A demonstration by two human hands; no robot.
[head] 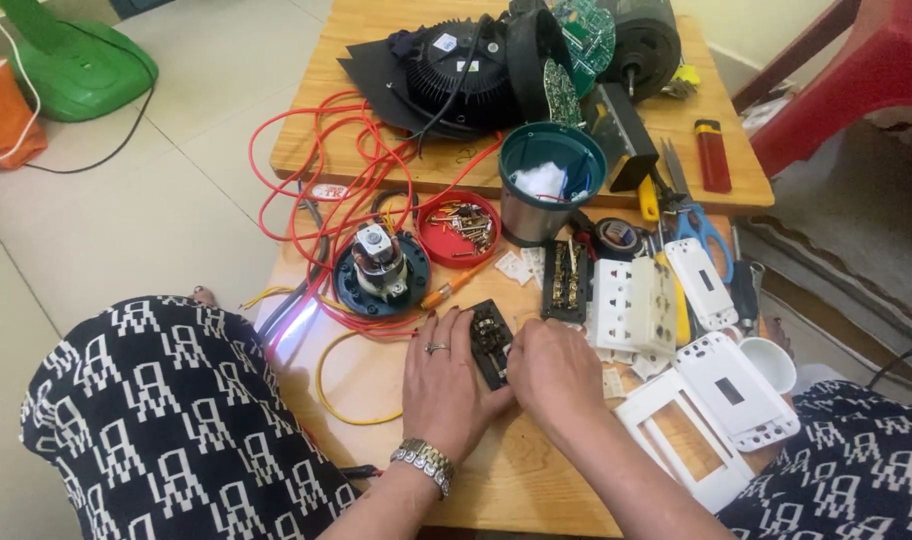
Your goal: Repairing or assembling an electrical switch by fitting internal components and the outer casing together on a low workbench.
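Both hands low at the middle of the wooden surface (pixel 496 480), closed in on a small black switch module (pixel 490 340) lying flat between them. Left hand (pixel 444 385), ring on one finger and metal watch at the wrist, curled along the module's left edge with fingers (pixel 446 325) narrow and touching it. Right hand (pixel 554 372) pressed against the module's right side, fingers bent under the palm and hidden, so grip there impossible to tell. Just beyond the module, a second black module (pixel 566 280) with brass contacts, and beside that a white socket block (pixel 631 305). White switch plates (pixel 736 390) and an open white frame (pixel 676 440) to the right, near a white cup (pixel 771 362). Further up, a red lid (pixel 458 230) full of screws, a round blue motor base (pixel 381 270), a teal-rimmed metal tin (pixel 551 180), tangled red wire (pixel 326 180), a yellow wire loop (pixel 341 385), blue-handled scissors (pixel 701 235) and a red lighter (pixel 713 155).
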